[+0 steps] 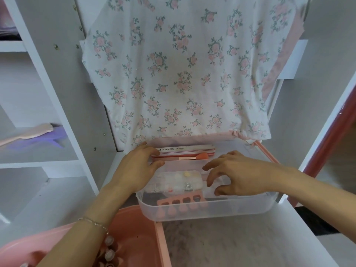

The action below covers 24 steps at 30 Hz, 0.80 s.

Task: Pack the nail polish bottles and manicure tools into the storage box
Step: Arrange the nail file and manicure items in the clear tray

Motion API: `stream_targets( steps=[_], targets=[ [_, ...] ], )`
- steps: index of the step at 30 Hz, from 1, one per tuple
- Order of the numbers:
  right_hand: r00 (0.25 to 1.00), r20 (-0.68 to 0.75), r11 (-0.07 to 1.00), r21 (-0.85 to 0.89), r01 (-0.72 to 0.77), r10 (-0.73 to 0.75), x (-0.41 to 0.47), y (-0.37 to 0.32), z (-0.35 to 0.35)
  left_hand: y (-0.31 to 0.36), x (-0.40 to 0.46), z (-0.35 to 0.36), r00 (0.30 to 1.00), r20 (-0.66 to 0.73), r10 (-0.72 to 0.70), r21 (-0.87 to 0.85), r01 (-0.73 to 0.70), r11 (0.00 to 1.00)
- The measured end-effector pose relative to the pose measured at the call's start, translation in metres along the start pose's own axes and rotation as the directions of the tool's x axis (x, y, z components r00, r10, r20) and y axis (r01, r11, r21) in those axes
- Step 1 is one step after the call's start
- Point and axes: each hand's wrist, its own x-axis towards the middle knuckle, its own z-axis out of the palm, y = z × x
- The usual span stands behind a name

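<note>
A clear plastic tray (208, 212) sits in the middle. It holds a pink toe separator (183, 202) at the front, a small clear compartment case (179, 182) and, in the rear section, a nail buffer block (185, 149) with a pink brush (200, 157). My left hand (134, 168) pinches the left end of the buffer block, fingers on top and thumb below. Over the tray's right half my right hand (240, 176) hovers with curled, spread fingers and holds nothing. Nail polish bottles (109, 253) stand in the pink storage box (142, 234) under my left forearm.
A floral cloth (183, 74) hangs right behind the tray. White shelves (38, 160) stand on the left, with a pale hairbrush (28, 134) on a purple item (55, 135). A pink rim (265, 151) runs along the tray's right side. A red frame (327, 147) is on the right.
</note>
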Motion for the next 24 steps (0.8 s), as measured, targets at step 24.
stream_targets(
  steps=[24],
  targets=[
    [0.97, -0.029, 0.962, 0.141, -0.235, 0.242, -0.053, 0.042, 0.0, 0.073, -0.053, -0.005, 0.875, 0.335, 0.35, -0.148, -0.318, 0.937]
  ],
)
